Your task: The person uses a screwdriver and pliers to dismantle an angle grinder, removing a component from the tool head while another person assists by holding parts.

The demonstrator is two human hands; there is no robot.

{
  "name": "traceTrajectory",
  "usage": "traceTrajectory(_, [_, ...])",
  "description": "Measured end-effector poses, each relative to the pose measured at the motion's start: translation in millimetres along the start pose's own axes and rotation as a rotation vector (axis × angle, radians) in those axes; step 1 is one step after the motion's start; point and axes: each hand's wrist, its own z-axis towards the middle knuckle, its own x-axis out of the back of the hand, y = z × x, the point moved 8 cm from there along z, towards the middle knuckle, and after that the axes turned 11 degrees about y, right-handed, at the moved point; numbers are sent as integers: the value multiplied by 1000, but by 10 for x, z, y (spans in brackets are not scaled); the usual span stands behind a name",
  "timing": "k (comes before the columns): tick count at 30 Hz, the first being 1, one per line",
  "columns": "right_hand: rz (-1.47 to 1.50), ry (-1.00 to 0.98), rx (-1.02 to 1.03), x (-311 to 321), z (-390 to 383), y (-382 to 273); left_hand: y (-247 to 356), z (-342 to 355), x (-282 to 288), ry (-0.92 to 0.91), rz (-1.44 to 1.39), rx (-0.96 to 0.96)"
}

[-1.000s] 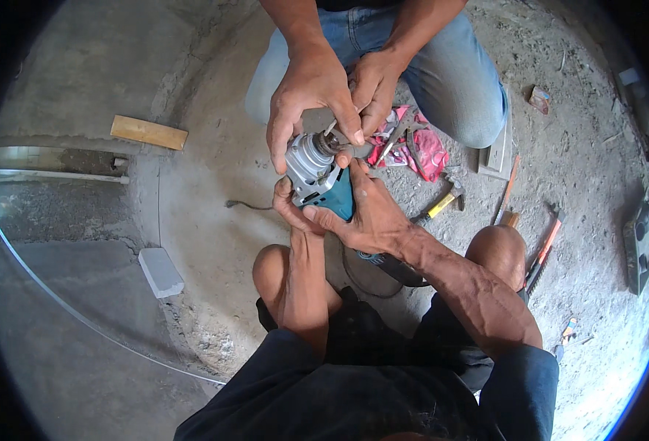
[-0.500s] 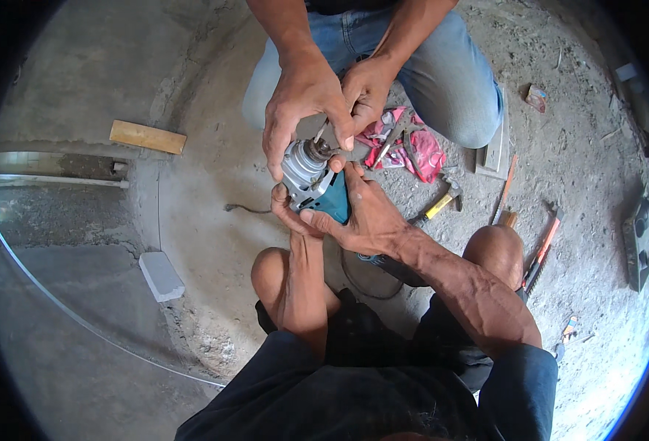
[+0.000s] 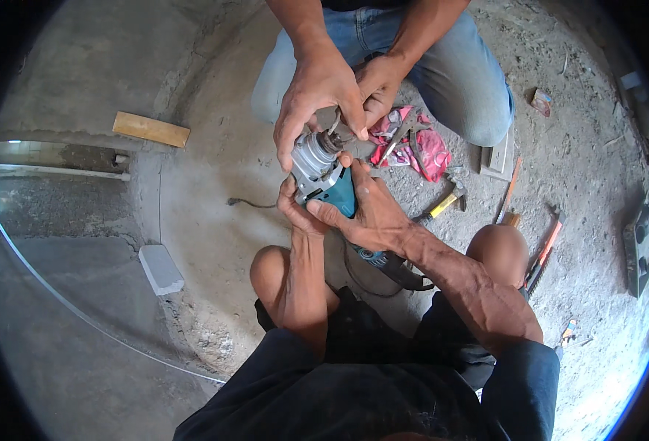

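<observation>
Between my hands is a corded power tool (image 3: 346, 195) with a teal body, a ribbed silver front housing and a dark tip pointing up and away. My left hand (image 3: 301, 212) cups the underside of the silver part. Gripping the teal body from the right is my right hand (image 3: 374, 209), its thumb laid across the casing. The tool's rear (image 3: 383, 259) hangs below my right forearm. A co-worker's left-side hand (image 3: 316, 90) curls over the silver front. That person's other hand (image 3: 380, 82) is beside it; a thin metal piece (image 3: 335, 119) stands at the tip among their fingers.
A crumpled pink bag (image 3: 433, 153) with metal tools on it lies by the co-worker's knee. Right of my hands are a yellow-handled hammer (image 3: 440, 206) and a red-handled saw (image 3: 545, 246). To the left lie a wooden plank (image 3: 151, 128) and a grey block (image 3: 160, 269).
The power tool and the hands around it have shifted slightly to the right and away. More of the tool's rear shows under my right forearm. My grip looks unchanged.
</observation>
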Motion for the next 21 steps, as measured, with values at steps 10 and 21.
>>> traceTrajectory(10, [-46, -44, -31, -2, -27, -23, -181, 98, 339, -5, -137, 69])
traceTrajectory(21, [29, -15, 14, -43, -56, -43, -29, 28, -125, -126, 18, 14])
